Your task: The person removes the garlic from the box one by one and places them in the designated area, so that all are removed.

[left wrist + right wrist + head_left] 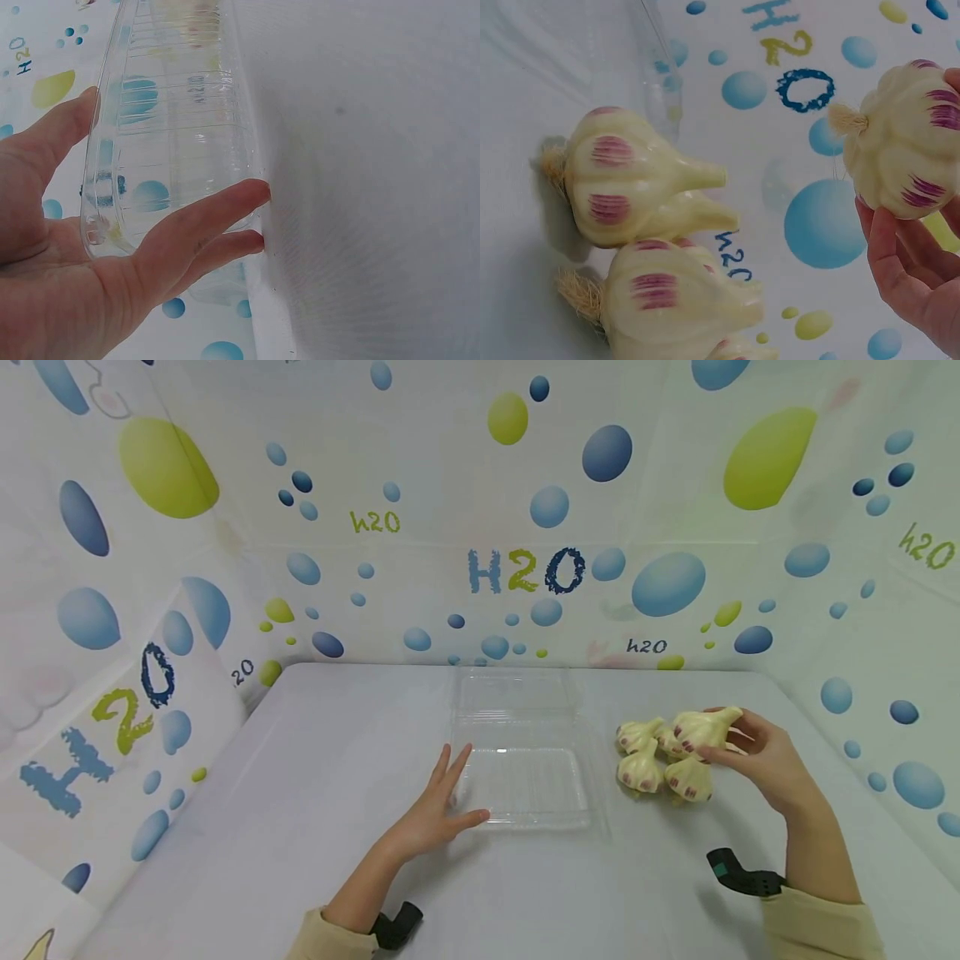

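A head of garlic [907,142], cream with purple streaks, is gripped between the thumb and fingers of my right hand [768,756]. In the right wrist view it is held up apart from the other garlic heads [679,296], which show root tufts and stubby necks. Several of these garlic heads [640,771] stand clustered on the table, just left of my right hand. My left hand [431,818] rests at the near left corner of a clear plastic container [525,820], fingers spread along its side. In the left wrist view the container's wall [169,142] lies between thumb and straight fingers.
The container's hinged lid [516,693] lies open toward the back of the white table [337,735]. A patterned cloth wall [420,585] with blue and green drops rises behind and at both sides. Each wrist wears a black camera strap [746,877].
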Motion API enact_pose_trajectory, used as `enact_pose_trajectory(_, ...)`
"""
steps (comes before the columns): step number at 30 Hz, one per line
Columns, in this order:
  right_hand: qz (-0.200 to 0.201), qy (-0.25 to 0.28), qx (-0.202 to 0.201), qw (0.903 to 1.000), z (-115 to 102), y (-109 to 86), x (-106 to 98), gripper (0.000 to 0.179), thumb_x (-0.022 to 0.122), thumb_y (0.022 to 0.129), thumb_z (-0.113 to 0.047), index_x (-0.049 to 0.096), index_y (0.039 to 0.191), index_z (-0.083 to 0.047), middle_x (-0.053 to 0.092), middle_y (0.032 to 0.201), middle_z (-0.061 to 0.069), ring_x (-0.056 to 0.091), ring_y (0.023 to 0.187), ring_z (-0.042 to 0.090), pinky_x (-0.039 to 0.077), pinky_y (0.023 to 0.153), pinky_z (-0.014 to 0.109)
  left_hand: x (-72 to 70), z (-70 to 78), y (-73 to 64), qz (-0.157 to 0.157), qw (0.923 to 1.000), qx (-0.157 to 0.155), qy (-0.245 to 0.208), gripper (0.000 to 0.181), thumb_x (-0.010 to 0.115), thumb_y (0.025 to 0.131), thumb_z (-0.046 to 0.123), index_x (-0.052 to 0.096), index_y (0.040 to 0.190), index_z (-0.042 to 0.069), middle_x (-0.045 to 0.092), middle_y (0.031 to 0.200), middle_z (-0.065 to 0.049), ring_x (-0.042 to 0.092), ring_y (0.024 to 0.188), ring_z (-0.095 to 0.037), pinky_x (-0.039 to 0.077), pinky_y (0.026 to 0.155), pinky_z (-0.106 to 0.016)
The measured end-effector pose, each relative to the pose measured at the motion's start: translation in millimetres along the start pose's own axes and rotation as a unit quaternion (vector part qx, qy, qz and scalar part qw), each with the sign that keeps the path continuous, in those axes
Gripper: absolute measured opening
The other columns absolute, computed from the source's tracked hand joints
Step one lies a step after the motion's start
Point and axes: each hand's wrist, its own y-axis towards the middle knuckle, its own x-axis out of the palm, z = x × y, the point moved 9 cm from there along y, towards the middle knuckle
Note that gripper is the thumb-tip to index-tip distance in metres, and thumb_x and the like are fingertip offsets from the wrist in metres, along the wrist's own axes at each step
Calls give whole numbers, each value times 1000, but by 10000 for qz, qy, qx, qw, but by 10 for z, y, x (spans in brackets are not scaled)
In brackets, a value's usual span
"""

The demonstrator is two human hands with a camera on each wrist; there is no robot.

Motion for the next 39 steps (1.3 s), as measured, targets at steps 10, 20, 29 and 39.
enact_pose_trajectory(10, 32, -337, 269, 9991, 203, -42, -178, 48, 66, 85, -11, 47, 129, -14, 47, 110, -22, 44, 98, -10, 41, 75, 7, -14, 13, -1, 1, 10000, 14, -26, 89, 69, 82, 28, 10, 148, 27, -11, 151, -15, 17, 132, -45, 26, 94, -64)
enact_pose_trajectory(20, 40, -497, 669, 9965, 383, -89, -340, 52, 65, 86, -19, 43, 134, -15, 45, 109, -29, 43, 96, -13, 39, 72, 6, -14, 19, 1, -5, 10000, 32, -91, 88, 69, 82, 28, 10, 148, 28, -11, 151, -15, 15, 133, -45, 25, 95, -65)
enact_pose_trajectory(29, -132, -343, 679, 9970, 530, -140, -411, 51, 63, 87, -15, 42, 134, -17, 47, 109, -30, 46, 96, -15, 39, 71, 8, 1, 11, 1, -27, 10000, 11, -85, 89, 69, 82, 28, 10, 148, 29, -10, 151, -16, 18, 132, -46, 25, 94, -65)
enact_pose_trajectory(39, -280, -396, 1103, 9927, 1516, -8, -663, 60, 66, 84, -30, 40, 138, -22, 47, 123, -17, 49, 104, -8, 47, 82, 25, 3, 8, 2, 13, 10000, 45, 2, 89, 70, 81, 29, 10, 148, 28, -9, 151, -16, 10, 134, -44, 25, 94, -65)
